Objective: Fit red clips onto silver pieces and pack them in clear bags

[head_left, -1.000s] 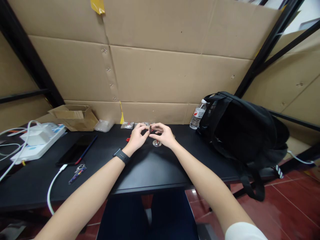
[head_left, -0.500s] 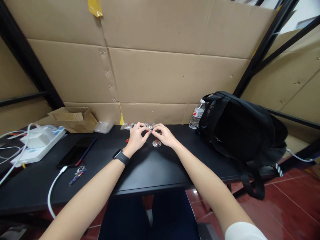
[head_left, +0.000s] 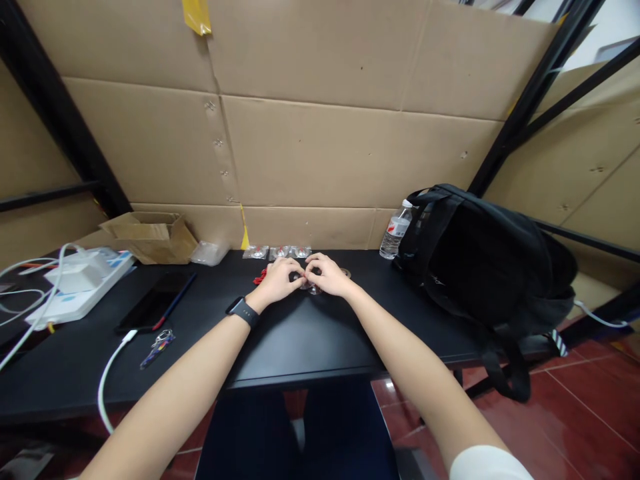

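Observation:
My left hand [head_left: 281, 279], with a dark watch on its wrist, and my right hand [head_left: 327, 275] meet fingertip to fingertip above the black table. Both have thumb and fingers pinched together. A speck of red shows between the fingertips, but what they hold is mostly hidden. Just beneath them a shiny round disc [head_left: 314, 290] is partly covered by the fingers. Left of my left hand lies a bundle of red cord-like material [head_left: 259, 277]. Behind the hands, small clear packets with red bits stand in a row, the leftmost packet [head_left: 255, 252] farthest from my right hand.
A brown ring [head_left: 346, 273] sits behind my right hand. To the right are a water bottle [head_left: 396, 230] and a black backpack [head_left: 490, 267]. On the left are an open paper bag [head_left: 155, 240], a phone [head_left: 155, 303], a keychain [head_left: 158, 348] and a power strip [head_left: 80, 290].
Both hands have come down and slightly toward me, closer to the disc. The row of packets and the red bundle show more fully. The view has shifted slightly.

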Demonstrator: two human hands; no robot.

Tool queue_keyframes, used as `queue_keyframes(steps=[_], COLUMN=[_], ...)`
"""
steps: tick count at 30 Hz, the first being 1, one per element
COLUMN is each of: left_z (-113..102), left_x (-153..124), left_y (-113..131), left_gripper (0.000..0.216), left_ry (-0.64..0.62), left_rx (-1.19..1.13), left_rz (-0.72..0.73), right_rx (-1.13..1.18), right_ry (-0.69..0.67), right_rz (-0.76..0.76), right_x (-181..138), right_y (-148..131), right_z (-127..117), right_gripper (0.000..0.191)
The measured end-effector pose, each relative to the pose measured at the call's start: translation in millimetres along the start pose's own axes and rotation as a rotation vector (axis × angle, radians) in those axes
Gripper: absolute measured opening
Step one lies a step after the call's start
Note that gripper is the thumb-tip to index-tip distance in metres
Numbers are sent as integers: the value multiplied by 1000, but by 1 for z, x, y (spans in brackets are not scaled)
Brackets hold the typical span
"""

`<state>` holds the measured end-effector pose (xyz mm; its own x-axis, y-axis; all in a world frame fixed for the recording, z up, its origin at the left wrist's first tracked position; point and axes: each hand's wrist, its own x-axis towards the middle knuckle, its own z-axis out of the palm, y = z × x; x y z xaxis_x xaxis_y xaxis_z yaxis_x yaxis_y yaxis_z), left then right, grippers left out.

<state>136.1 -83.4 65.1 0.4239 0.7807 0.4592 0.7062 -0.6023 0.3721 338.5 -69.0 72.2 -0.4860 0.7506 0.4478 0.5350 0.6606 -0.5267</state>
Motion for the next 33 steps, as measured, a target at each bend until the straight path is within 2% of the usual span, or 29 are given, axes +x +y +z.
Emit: queue_keyframes(steps=[3,6,9,15,23,25,28,33], left_z=[0,-6,-11,-10,-14,-17,-18,-11], left_x=[0,-1,-3,-3,-1,-1,0,6], left_y=[-3,-7,-9,-10,-7,-4,-3,-8], left_gripper=[14,13,16,23,16,17,16,19], left_ry=[-25,-53,-83,-92,-107,-115,-98,56], left_rx=[51,116,141,148,117,96,13,-351], left_rz=[0,-7,-1,-17,-103,-116,-136,-210], right_rx=[-46,-160,-217,-226,-278,-260,-109,263], right_ry=[-63,-191,-305,-281,-301,-257,-79,218], right_rz=[-7,51,113,155,231,214,144,116], right_x=[-2,-5,-7,-7,-7,-6,-2,4], right_y=[-1,0,3,5,7,7,5,1], right_z=[-6,-15,-21,-21,-23,-22,-21,-20], right_gripper=[8,17,11,5,3,6,13,24])
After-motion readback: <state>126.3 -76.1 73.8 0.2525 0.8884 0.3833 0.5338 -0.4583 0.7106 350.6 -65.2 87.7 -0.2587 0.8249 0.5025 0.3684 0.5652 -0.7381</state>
